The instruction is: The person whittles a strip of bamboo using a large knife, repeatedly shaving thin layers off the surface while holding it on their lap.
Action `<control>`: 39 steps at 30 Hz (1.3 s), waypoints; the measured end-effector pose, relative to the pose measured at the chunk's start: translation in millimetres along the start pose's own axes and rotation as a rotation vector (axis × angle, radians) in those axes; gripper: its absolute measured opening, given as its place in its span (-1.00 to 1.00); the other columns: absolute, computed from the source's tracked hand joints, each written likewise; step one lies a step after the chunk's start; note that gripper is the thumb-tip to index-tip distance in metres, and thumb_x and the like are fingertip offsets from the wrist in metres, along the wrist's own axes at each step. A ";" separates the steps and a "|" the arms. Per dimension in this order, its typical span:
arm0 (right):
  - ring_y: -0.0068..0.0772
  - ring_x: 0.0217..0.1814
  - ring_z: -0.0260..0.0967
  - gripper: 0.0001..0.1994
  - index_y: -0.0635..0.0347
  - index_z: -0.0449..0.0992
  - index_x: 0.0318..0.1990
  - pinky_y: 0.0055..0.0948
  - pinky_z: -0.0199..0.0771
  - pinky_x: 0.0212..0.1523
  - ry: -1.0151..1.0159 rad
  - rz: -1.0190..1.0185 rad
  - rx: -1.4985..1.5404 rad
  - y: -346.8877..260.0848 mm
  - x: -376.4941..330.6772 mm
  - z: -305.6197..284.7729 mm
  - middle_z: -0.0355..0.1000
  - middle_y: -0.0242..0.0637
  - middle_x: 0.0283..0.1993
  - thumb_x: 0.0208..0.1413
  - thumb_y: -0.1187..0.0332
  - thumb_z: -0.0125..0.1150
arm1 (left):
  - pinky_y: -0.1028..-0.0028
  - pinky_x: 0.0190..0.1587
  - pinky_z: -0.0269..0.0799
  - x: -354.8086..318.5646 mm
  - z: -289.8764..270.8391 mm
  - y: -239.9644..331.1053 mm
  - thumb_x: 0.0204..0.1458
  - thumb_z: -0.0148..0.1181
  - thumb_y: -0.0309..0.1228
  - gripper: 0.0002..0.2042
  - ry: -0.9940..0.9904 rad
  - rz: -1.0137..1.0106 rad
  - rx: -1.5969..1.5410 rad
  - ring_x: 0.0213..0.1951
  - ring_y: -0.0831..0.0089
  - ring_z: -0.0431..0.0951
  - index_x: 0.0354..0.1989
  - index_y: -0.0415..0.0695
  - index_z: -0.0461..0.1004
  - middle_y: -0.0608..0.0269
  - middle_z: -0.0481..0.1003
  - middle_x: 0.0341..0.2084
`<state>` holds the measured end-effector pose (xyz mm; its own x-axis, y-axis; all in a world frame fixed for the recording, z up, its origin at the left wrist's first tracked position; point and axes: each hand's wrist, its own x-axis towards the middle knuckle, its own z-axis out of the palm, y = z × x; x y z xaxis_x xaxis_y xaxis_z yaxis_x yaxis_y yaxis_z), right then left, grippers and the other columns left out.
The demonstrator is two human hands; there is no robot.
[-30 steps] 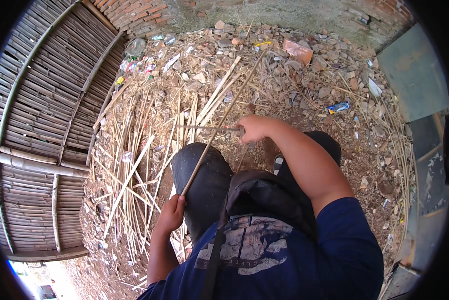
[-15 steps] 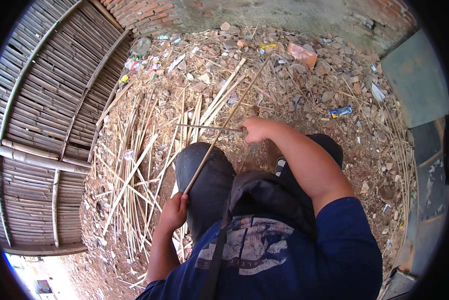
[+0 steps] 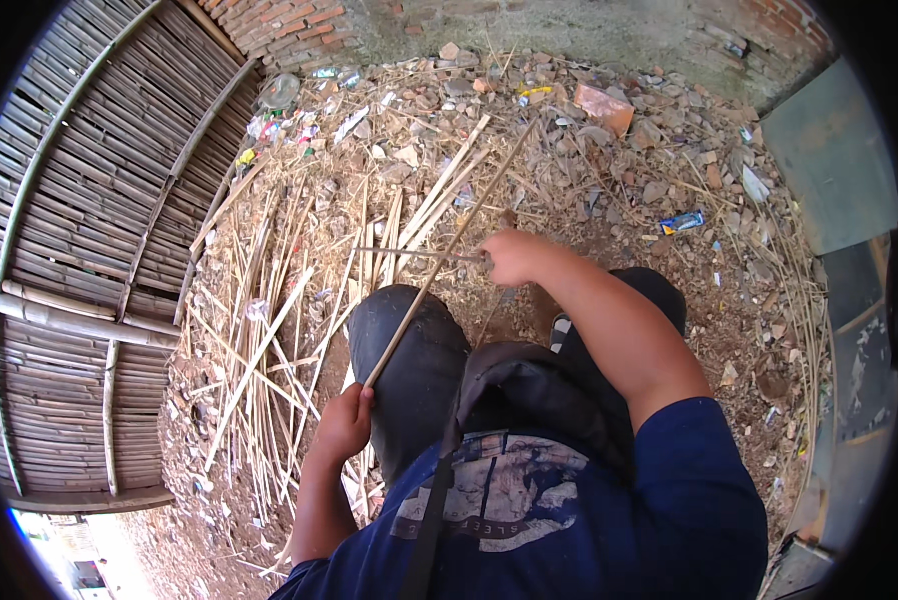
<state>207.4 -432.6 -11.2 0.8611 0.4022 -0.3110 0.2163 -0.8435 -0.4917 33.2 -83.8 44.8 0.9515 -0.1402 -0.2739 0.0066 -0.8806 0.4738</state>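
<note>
My left hand (image 3: pixel 344 422) is closed on the near end of a long, thin bamboo strip (image 3: pixel 489 187), beside my left knee. The strip slants up across that knee, its far end over the littered ground. My right hand (image 3: pixel 509 258) is wrapped round the handle of a long-bladed knife (image 3: pixel 409 251), mostly hidden by the fingers. The blade points left and crosses the strip just beyond my knee. Whether the edge touches the strip I cannot tell.
Pale split bamboo strips (image 3: pixel 259 370) lie in a loose heap on the left. A bamboo slat wall (image 3: pixel 79 170) stands beyond them. Rubble, a broken brick (image 3: pixel 605 108) and a blue wrapper (image 3: pixel 682 222) lie ahead, before a brick wall (image 3: pixel 529 30). Grey panels (image 3: pixel 834 150) stand at right.
The bamboo strip has slid slightly back toward me with my left hand. The knife and my right hand stay in nearly the same place.
</note>
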 end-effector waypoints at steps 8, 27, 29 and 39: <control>0.05 -0.09 0.54 -0.67 0.29 0.60 -0.11 -0.06 0.54 -0.04 0.065 0.031 0.015 2.7 -3.1 -1.0 0.57 0.04 -0.15 -0.09 0.40 0.21 | -0.10 -0.23 0.36 2.4 4.0 -3.8 0.36 -0.11 -0.20 -0.66 0.000 0.010 0.062 -0.30 -0.36 0.49 -0.27 -0.26 0.40 -0.34 0.50 -0.47; 0.07 -0.12 0.55 -0.66 0.15 0.61 -0.13 -0.04 0.55 -0.09 0.081 -0.051 -0.024 -7.0 -6.1 -6.9 0.56 0.01 -0.22 -0.15 0.39 0.21 | -0.10 -0.24 0.38 4.2 5.5 -4.7 0.36 -0.12 -0.18 -0.66 -0.004 -0.007 0.039 -0.29 -0.35 0.51 -0.27 -0.23 0.38 -0.33 0.50 -0.45; 0.06 -0.13 0.55 -0.69 0.14 0.61 -0.16 -0.04 0.55 -0.11 0.009 -0.117 -0.113 -32.5 -17.7 -9.8 0.56 -0.01 -0.23 -0.14 0.39 0.21 | -0.10 -0.24 0.37 4.8 4.7 -4.8 0.36 -0.11 -0.19 -0.67 -0.017 -0.024 0.047 -0.29 -0.35 0.50 -0.27 -0.23 0.38 -0.33 0.50 -0.45; 0.01 -0.03 0.55 -0.53 0.32 0.57 0.07 -0.16 0.54 0.04 0.174 0.104 0.108 27.5 3.8 -13.1 0.56 0.08 -0.07 -0.06 0.41 0.12 | -0.13 -0.27 0.34 6.6 13.6 -9.0 0.36 -0.12 -0.20 -0.65 0.063 0.023 0.058 -0.34 -0.34 0.49 -0.32 -0.25 0.38 -0.32 0.49 -0.48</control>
<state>222.6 -458.9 -15.2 0.9446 0.2394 -0.2243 0.0795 -0.8305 -0.5514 35.2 -82.9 27.3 0.9687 -0.1332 -0.2093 -0.0313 -0.9025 0.4295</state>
